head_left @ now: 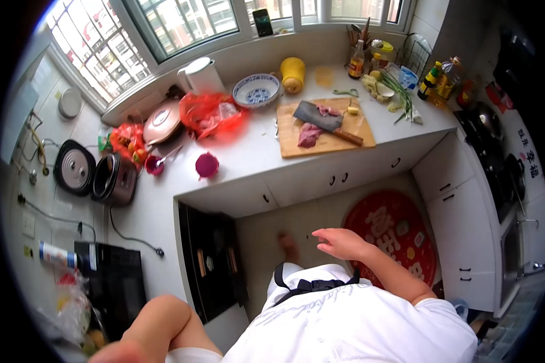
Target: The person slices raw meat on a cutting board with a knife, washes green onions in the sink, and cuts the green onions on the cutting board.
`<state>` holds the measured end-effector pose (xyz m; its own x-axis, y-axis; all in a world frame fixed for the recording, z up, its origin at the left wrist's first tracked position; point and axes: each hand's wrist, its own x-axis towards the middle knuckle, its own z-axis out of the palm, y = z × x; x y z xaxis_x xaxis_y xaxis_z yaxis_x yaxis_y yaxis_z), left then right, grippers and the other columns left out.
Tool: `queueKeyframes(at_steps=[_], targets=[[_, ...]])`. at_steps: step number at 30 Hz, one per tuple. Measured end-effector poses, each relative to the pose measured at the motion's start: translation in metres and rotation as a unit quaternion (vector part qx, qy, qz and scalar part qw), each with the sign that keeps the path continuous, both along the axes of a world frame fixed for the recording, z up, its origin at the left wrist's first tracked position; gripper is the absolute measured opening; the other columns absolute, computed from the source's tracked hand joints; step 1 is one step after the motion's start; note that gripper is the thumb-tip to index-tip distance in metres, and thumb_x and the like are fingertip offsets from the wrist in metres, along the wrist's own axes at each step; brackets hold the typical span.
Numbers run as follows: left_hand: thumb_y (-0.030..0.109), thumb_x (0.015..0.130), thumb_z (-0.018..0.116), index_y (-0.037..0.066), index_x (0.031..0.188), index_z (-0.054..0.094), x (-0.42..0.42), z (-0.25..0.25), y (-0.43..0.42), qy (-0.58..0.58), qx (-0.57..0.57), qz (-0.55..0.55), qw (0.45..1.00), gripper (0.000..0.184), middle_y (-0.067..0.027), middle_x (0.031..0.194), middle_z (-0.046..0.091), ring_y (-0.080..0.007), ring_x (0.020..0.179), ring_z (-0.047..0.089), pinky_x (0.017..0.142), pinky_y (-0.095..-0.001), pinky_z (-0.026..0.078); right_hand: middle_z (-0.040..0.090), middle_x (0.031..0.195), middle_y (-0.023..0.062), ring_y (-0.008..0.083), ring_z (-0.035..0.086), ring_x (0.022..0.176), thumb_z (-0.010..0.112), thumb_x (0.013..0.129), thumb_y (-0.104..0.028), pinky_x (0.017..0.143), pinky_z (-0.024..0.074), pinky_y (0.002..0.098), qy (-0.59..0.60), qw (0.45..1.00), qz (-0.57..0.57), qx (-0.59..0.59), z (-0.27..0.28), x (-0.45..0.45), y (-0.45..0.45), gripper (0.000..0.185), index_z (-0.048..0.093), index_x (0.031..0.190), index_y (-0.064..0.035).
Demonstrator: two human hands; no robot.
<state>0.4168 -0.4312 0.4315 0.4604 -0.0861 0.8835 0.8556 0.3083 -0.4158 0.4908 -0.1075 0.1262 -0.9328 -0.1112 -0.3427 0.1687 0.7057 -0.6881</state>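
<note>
Over at near left, there's a plastic bag (74, 310), likely light, soft and slippery, best gathered up top; beside it the left hand (118, 352) blurs, open or closed I can't tell. Across to far right, the cleaver (322, 119) (raw meat (309, 134) beside it) lies on the cutting board (333, 145), probably heavy, stiff: grasp its handle (349, 138). Nearer, an empty right hand (340, 243), fingers extended.
</note>
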Motion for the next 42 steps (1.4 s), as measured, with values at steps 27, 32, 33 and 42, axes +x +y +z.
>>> queueKeyframes(at_steps=[27,32,33,42], targets=[[0.012,0.084,0.071,0.006,0.134,0.049,-0.285,-0.377,0.345,-0.656,-0.466,-0.058,0.59,0.055,-0.0188,0.146,0.041,-0.04,0.133,0.042,0.108,-0.0437,0.038,0.054,0.126,0.0139,0.0314,0.05,0.121,0.073,0.081,-0.021,0.101,0.0431,0.0432,0.129,0.932,-0.237,0.24,-0.097,-0.216,0.261,0.076,0.037,0.147,-0.0129],[0.013,0.083,0.072,0.005,0.131,0.049,-0.285,-0.395,0.384,-0.672,-0.44,-0.004,0.596,0.054,-0.0198,0.144,0.043,-0.0398,0.129,0.046,0.104,-0.0424,0.042,0.057,0.108,0.0136,0.0317,0.056,0.108,0.073,0.081,-0.022,0.091,0.0479,0.0442,0.141,0.952,-0.131,0.237,-0.116,-0.254,0.281,0.073,0.039,0.146,-0.0158],[0.013,0.083,0.073,0.005,0.131,0.049,-0.283,-0.397,0.391,-0.671,-0.434,0.009,0.602,0.054,-0.0196,0.144,0.043,-0.0398,0.129,0.046,0.103,-0.0425,0.042,0.057,0.106,0.0137,0.033,0.058,0.102,0.073,0.082,-0.022,0.089,0.049,0.0448,0.148,0.958,-0.112,0.217,-0.122,-0.261,0.286,0.072,0.04,0.145,-0.0162],[0.013,0.076,0.077,0.002,0.12,0.054,-0.307,-0.413,0.433,-0.645,-0.42,0.043,0.636,0.05,-0.0195,0.135,0.05,-0.0393,0.118,0.052,0.098,-0.0433,0.045,0.068,0.093,0.0213,0.0401,0.065,0.088,0.064,0.089,-0.025,0.076,0.0515,0.0451,0.106,0.979,-0.162,-0.061,-0.063,-0.277,0.338,0.05,0.049,0.134,-0.0094]])
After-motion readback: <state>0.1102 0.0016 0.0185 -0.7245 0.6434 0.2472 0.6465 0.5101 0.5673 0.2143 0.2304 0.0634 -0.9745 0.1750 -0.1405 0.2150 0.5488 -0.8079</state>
